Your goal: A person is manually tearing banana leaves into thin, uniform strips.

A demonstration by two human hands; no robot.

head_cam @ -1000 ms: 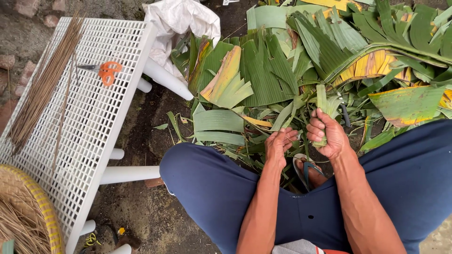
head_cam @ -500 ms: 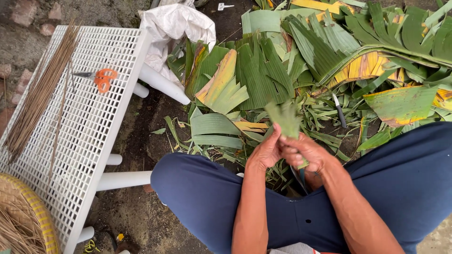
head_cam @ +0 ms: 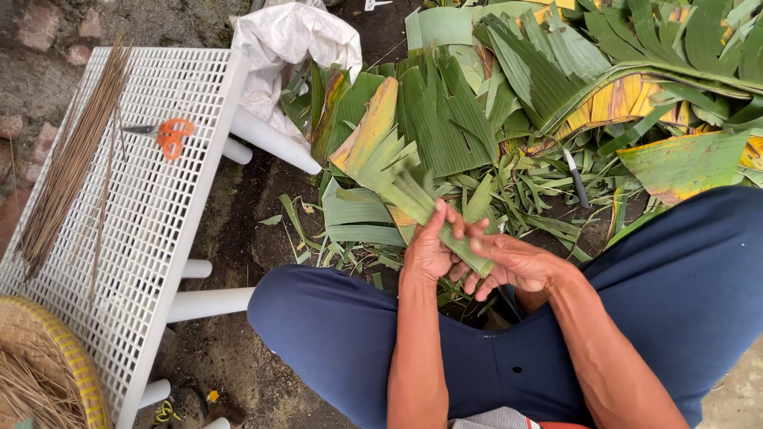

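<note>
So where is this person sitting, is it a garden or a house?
Probably outdoors, a yard used for leaf craft. The ground is bare dirt, a big heap of cut green and yellow banana leaves lies in front, and thin brown sticks rest on a white plastic lattice rack.

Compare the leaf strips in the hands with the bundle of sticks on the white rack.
The leaf strips are green, flat and broad, gripped in both hands; the sticks are brown, thin and stiff, lying untouched. The strips fan out at their upper ends; the sticks lie close and parallel. Both are long and bunched.

Bare forearms, dark navy trousers (head_cam: 683, 278), striped cloth at waist.
</note>
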